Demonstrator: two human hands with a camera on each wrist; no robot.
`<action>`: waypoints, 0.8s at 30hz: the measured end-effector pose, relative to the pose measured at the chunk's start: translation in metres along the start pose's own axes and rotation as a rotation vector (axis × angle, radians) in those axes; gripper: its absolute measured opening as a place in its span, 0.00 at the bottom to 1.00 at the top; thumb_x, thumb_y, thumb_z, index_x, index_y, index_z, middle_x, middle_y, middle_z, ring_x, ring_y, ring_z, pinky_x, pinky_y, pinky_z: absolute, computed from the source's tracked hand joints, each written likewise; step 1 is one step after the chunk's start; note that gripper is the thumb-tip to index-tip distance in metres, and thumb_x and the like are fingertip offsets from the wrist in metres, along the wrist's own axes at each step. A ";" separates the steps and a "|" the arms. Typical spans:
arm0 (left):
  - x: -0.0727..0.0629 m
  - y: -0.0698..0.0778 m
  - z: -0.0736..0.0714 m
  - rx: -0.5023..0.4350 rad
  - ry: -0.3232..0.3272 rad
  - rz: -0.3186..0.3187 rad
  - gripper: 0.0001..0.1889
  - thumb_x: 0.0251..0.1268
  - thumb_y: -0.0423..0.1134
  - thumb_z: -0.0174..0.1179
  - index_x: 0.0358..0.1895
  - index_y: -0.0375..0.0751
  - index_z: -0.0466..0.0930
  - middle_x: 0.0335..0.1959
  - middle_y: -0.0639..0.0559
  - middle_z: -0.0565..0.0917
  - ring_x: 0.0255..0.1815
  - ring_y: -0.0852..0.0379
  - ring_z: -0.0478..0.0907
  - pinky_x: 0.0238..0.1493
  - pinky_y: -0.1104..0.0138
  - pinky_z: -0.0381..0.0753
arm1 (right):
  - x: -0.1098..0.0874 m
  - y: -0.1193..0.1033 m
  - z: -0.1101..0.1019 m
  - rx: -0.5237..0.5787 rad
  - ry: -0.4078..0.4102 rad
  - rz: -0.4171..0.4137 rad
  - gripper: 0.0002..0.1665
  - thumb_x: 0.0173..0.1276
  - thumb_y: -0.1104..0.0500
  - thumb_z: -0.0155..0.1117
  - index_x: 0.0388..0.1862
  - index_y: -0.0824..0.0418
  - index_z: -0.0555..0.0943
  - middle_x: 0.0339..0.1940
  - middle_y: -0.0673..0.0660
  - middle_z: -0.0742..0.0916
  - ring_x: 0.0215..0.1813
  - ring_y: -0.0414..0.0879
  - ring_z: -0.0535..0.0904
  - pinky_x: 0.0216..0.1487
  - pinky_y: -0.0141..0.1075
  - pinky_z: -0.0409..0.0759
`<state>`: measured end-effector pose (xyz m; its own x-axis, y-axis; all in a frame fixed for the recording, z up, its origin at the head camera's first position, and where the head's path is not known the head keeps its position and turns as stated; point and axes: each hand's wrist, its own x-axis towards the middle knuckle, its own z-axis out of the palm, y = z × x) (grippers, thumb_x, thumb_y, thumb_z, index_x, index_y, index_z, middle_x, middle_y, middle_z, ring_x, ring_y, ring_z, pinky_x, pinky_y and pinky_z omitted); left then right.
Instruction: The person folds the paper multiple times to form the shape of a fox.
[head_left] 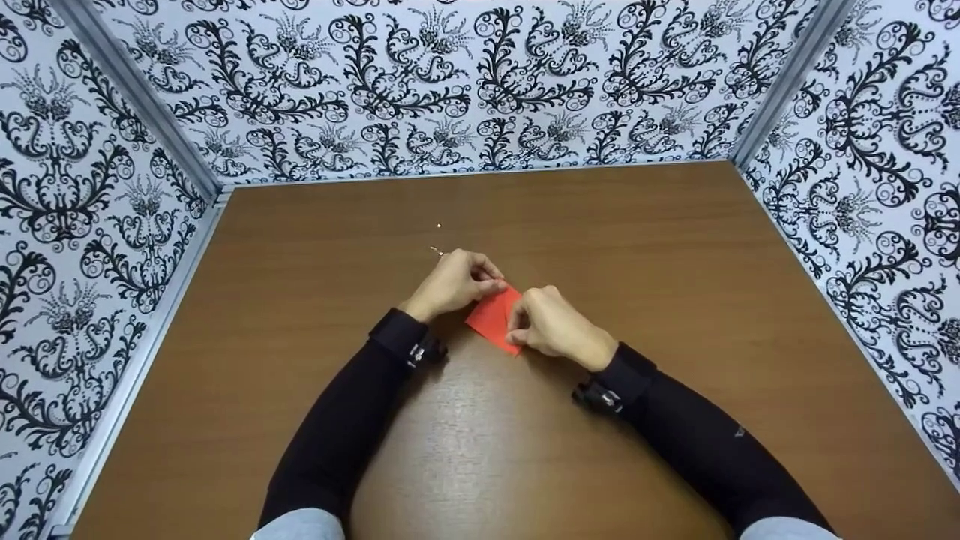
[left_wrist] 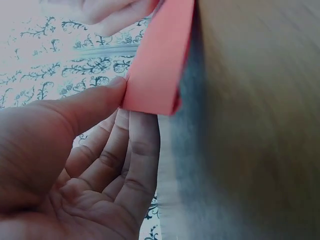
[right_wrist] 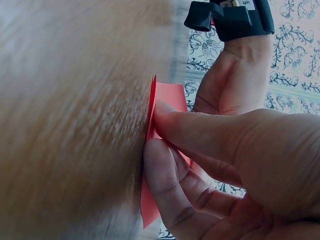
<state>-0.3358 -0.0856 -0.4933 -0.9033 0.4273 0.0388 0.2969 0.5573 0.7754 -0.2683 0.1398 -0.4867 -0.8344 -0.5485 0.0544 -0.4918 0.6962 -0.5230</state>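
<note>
A small folded piece of red paper [head_left: 491, 319] lies low over the wooden table between both hands. My left hand [head_left: 454, 285] pinches its far left corner; in the left wrist view the thumb lies on one side of the paper [left_wrist: 160, 60] and the fingers are behind it. On the paper's right side my right hand [head_left: 555, 326] grips the edge between thumb and bent fingers. The right wrist view shows a flap of the paper [right_wrist: 172, 90] standing up from the layer against the table, with the thumb between them.
Beyond the left hand, a tiny light speck [head_left: 439, 226] and a thin light scrap [head_left: 436, 250] lie on the brown table [head_left: 630, 232]. Walls with black-and-white scroll pattern [head_left: 465, 82] enclose the back and sides. Both wrists carry black camera bands [head_left: 424, 351].
</note>
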 end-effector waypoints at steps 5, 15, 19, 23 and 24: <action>-0.003 0.006 -0.004 -0.004 0.003 0.013 0.06 0.79 0.41 0.79 0.48 0.44 0.97 0.41 0.49 0.97 0.36 0.62 0.87 0.38 0.73 0.84 | 0.000 -0.002 -0.001 0.002 0.004 0.000 0.12 0.72 0.60 0.88 0.27 0.51 0.96 0.28 0.45 0.95 0.30 0.37 0.80 0.38 0.34 0.80; -0.009 0.011 -0.015 -0.028 0.066 0.020 0.05 0.78 0.42 0.80 0.45 0.46 0.97 0.37 0.51 0.95 0.34 0.61 0.84 0.37 0.72 0.82 | 0.002 -0.002 -0.003 -0.006 0.048 -0.017 0.09 0.72 0.59 0.88 0.30 0.53 0.96 0.28 0.46 0.95 0.33 0.39 0.82 0.41 0.36 0.81; -0.009 0.013 -0.020 -0.026 0.103 0.031 0.04 0.78 0.41 0.80 0.45 0.46 0.97 0.37 0.52 0.95 0.35 0.62 0.84 0.39 0.71 0.81 | 0.002 -0.002 -0.005 -0.005 0.090 -0.046 0.07 0.71 0.60 0.88 0.32 0.53 0.97 0.30 0.47 0.95 0.35 0.42 0.83 0.42 0.38 0.81; -0.011 0.015 -0.025 -0.023 0.146 0.045 0.04 0.78 0.40 0.79 0.46 0.45 0.97 0.38 0.50 0.96 0.37 0.61 0.86 0.41 0.69 0.82 | 0.001 -0.002 -0.009 0.000 0.129 -0.067 0.07 0.72 0.62 0.87 0.33 0.54 0.98 0.31 0.49 0.95 0.38 0.46 0.86 0.43 0.40 0.82; -0.012 0.015 -0.027 -0.026 0.154 0.046 0.04 0.78 0.40 0.79 0.46 0.45 0.97 0.38 0.50 0.96 0.37 0.60 0.87 0.42 0.69 0.83 | 0.001 -0.002 -0.010 0.004 0.138 -0.068 0.06 0.72 0.62 0.87 0.34 0.55 0.98 0.32 0.50 0.95 0.39 0.46 0.87 0.44 0.40 0.83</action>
<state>-0.3290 -0.1009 -0.4651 -0.9264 0.3364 0.1690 0.3325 0.5207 0.7863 -0.2707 0.1424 -0.4773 -0.8257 -0.5253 0.2056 -0.5474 0.6580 -0.5172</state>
